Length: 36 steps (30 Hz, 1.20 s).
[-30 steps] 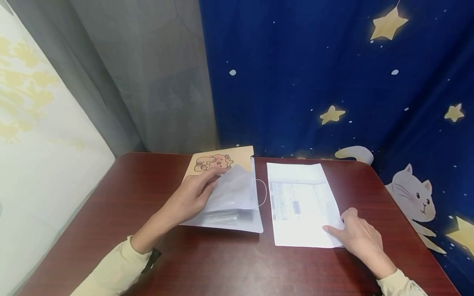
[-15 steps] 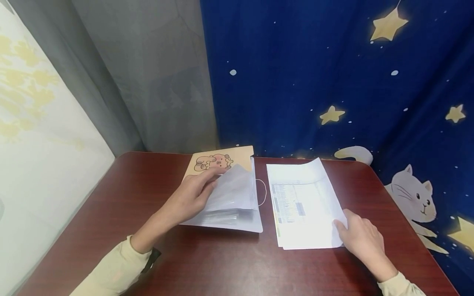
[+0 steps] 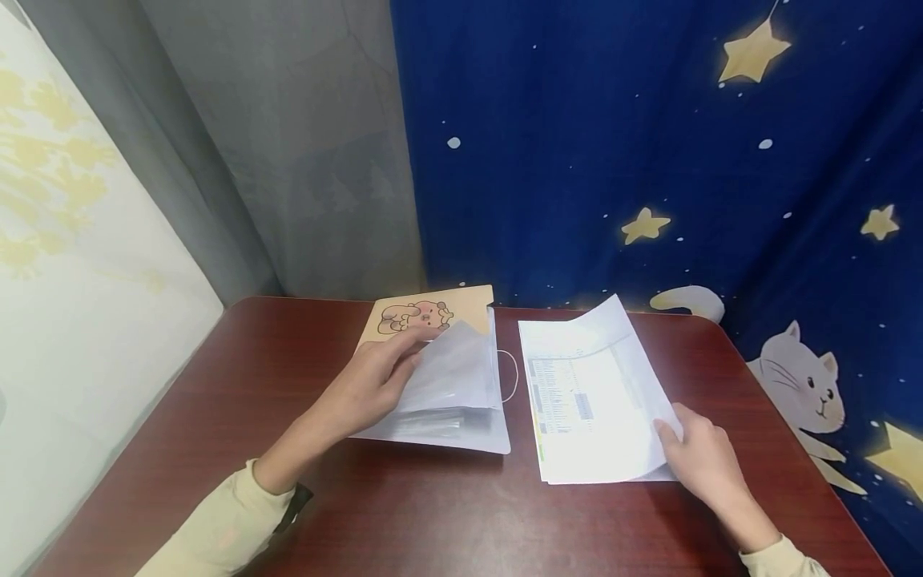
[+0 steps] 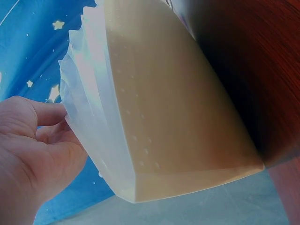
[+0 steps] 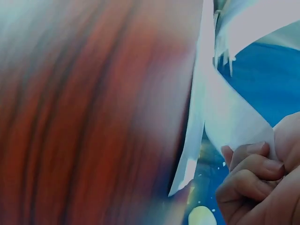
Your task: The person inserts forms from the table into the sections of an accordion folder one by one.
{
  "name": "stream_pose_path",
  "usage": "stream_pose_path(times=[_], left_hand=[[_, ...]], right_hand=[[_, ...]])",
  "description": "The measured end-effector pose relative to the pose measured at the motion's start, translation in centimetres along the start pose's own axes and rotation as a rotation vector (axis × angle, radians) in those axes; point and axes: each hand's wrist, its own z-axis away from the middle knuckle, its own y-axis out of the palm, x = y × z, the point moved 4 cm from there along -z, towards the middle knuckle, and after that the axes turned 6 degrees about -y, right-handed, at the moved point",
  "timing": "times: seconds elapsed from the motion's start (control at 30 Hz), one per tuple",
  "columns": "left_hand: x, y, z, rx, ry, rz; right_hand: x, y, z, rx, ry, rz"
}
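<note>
My left hand holds the translucent plastic pockets of an accordion folder, which stands open on the table with a tan cover bearing a cartoon animal. In the left wrist view, my fingers and thumb pinch the pockets' edges beside the folder's tan outer side. On the right, my right hand pinches the right edge of a printed sheet of paper, lifting that side. More paper lies beneath it, as the right wrist view shows. Curled fingers of this hand sit under the lifted sheet.
A white elastic loop sticks out from the folder's right side towards the papers. Reddish-brown wood forms the tabletop. Behind it hang a grey curtain and a blue star-patterned curtain; a white patterned surface is at left.
My right hand has gone from resting at the papers' right edge to gripping the top sheet, whose right side and far corner have risen. The left hand and folder stay put.
</note>
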Motion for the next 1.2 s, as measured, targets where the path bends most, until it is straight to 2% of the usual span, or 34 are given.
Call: stream_pose_path(times=[0.13, 0.23, 0.33, 0.67, 0.83, 1.0, 1.2], left_hand=[[-0.04, -0.1, 0.01, 0.007, -0.017, -0.002], [-0.06, -0.13, 0.01, 0.01, -0.019, -0.002], [-0.05, -0.14, 0.01, 0.004, -0.01, 0.001], [0.03, -0.09, -0.05, -0.012, 0.027, 0.018], [0.07, -0.09, -0.06, -0.001, 0.017, 0.023], [0.07, -0.1, -0.08, -0.003, 0.014, 0.028], [0.06, -0.11, -0.03, 0.0, 0.005, 0.029]], right_hand=[[-0.5, 0.03, -0.31, 0.117, 0.105, -0.172], [-0.7, 0.27, -0.26, 0.193, 0.212, -0.379], [-0.62, 0.5, -0.09, 0.239, 0.276, -0.567], [-0.78, 0.47, -0.06, 0.315, 0.266, -0.994], [-0.93, 0.56, 0.04, 0.332, 0.252, -1.091], [-1.01, 0.56, 0.2, 0.328, 0.249, -1.13], [-1.06, 0.56, 0.44, 0.345, 0.189, -1.162]])
